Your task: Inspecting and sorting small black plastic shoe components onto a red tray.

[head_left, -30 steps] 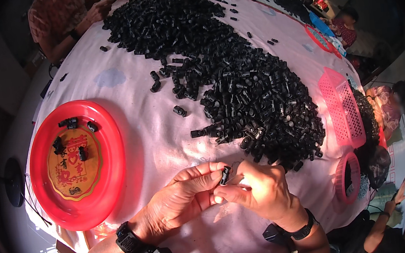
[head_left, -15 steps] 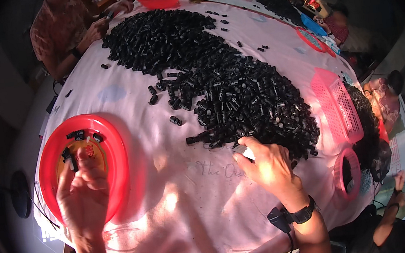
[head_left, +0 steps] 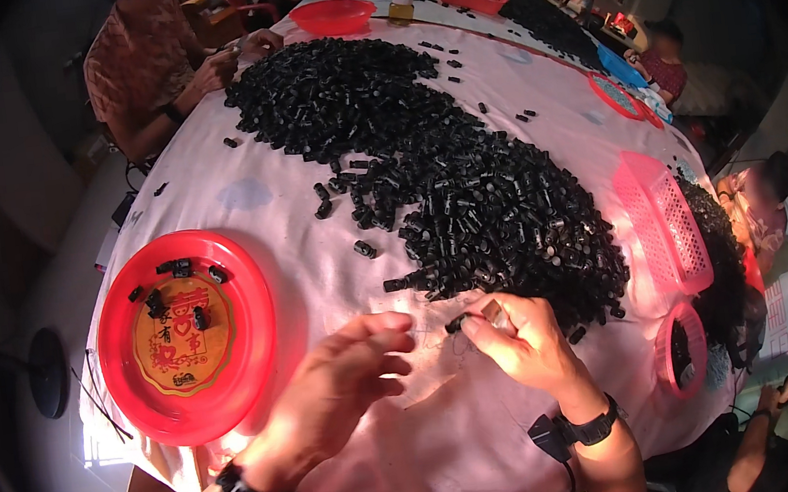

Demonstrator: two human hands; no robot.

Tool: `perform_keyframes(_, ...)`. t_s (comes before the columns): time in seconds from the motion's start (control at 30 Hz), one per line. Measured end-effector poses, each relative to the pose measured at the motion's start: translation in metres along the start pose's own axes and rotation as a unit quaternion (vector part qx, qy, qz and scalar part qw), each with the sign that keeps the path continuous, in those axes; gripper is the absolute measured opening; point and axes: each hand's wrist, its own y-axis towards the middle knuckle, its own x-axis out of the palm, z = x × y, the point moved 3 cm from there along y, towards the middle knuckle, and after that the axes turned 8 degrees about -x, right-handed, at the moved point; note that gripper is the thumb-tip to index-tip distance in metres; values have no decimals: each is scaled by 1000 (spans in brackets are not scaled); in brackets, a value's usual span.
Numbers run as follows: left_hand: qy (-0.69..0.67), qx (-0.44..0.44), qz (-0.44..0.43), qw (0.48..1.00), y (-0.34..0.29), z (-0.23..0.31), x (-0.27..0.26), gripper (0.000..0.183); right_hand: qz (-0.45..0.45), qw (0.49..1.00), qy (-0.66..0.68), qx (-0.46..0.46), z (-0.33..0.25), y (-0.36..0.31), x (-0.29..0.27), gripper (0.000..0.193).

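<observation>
My right hand is closed at the near edge of the pile of small black cylindrical parts. A small flat, shiny tool sticks up between its thumb and fingers; its exact kind I cannot make out. At the fingertips is one black part, and whether it is pinched or only touching the tool is unclear. Facing it from the left, my left hand has its fingers apart and holds nothing. Several black parts lie in the red plastic basin on the left, which has a yellow printed centre.
A pale pink cloth covers the table. To the right stand a pink perforated basket and a round pink basket. At the far end are a red bowl and a small jar. Other people sit around the table.
My left hand has moved from over the red basin rightward, toward my right hand. The basin shows another black part near its centre. A black part now shows at my right fingertips.
</observation>
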Motion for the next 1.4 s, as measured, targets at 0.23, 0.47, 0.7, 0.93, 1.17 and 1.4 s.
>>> perform_keyframes(0.23, 105, -10, -63, 992, 39, -21, 3, 25, -45, 996, 72, 31, 5, -4, 10, 16)
perform_keyframes(0.47, -89, -114, -123, 982, 43, -28, -6, 25, 29, 990, 129, 39, 2, -5, 13, 16)
perform_keyframes(0.7, -136, -129, -144, 972, 41, -32, -14, 27, -64, 998, -14, -8, -9, -5, 17, 24)
perform_keyframes(0.93, -138, -136, -122, 973, 44, -34, -14, 23, -75, 987, -127, -65, -2, -7, 22, 36)
perform_keyframes(1.17, -133, -137, -123, 974, 43, -34, -12, 20, -59, 975, -194, -94, -9, -7, 21, 41)
perform_keyframes(1.4, -111, -128, -116, 979, 42, -36, -9, 18, -39, 971, -196, -132, -10, -8, 21, 41)
